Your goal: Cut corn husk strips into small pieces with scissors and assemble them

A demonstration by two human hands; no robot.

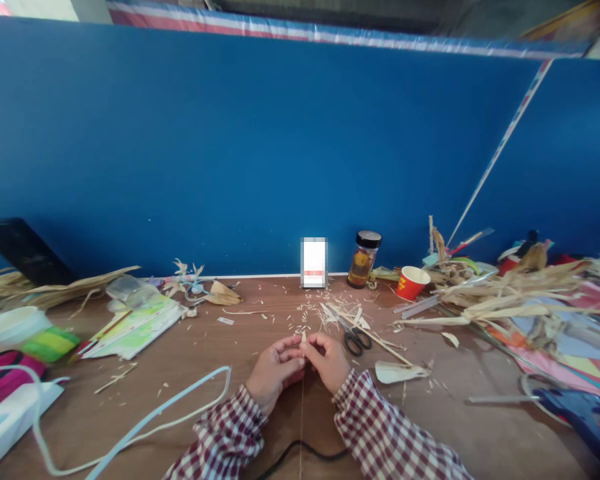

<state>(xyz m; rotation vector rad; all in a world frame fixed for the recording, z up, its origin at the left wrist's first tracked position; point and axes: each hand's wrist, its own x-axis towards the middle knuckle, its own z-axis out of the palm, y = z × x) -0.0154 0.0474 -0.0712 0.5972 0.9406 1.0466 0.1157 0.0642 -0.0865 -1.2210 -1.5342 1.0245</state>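
Observation:
My left hand and my right hand meet over the brown table, fingertips together. Between them they pinch a small pale piece of what looks like corn husk, its tip pointing away from me. The rest of it is hidden by my fingers. Just right of my right hand lie black-handled scissors, blades among thin pale husk strips. Many tiny clippings are scattered beyond my fingertips. A wider pale husk piece rests to the right of my right wrist.
At the back stand a lidded jar of amber liquid and a red paper cup. Dried husks pile up at right, above a blue glue gun. On the left are a white power strip, a looping cable and a painted sheet.

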